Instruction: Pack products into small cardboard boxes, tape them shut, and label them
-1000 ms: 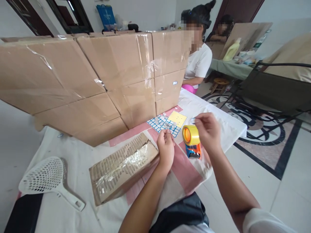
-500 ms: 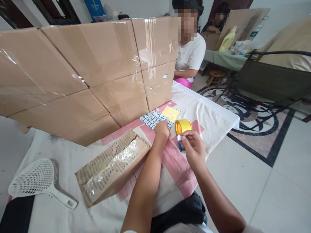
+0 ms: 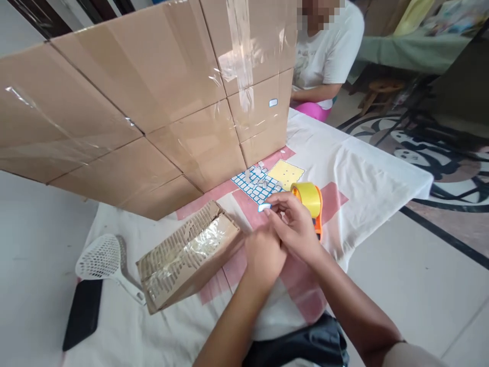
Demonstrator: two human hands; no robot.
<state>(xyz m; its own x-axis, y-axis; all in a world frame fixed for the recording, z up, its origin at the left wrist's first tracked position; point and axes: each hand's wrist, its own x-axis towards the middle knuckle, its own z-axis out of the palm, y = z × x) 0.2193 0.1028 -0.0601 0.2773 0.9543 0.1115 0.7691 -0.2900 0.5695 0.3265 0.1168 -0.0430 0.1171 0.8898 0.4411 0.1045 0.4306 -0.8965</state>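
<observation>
Between the thumb and forefinger of my right hand (image 3: 296, 224) is a small white sticker (image 3: 264, 207) with a blue edge. My left hand (image 3: 265, 255) is closed just below, its knuckles towards me, touching or overlapping the right hand. Its fingertips are hidden, so I cannot make out what they hold. Beyond the hands lies a sheet of blue-outlined white stickers (image 3: 248, 189), with loose bits on top. A yellow dotted sheet (image 3: 287, 173) adjoins it. Right of my right hand stands a yellow tape roll (image 3: 310, 199) in an orange dispenser.
Taped cardboard boxes form a tall wall (image 3: 171, 76) along the far left, with one blue-edged sticker (image 3: 273, 103) on it. A worn carton (image 3: 191, 255), a white slotted scoop (image 3: 101, 257) and a black flat object (image 3: 82, 313) lie left. A person (image 3: 328, 56) sits beyond the table corner.
My left hand has drawn back from the sticker sheet towards me. My right hand has moved left to meet it, still pinching the small sticker. The view has shifted down and closer.
</observation>
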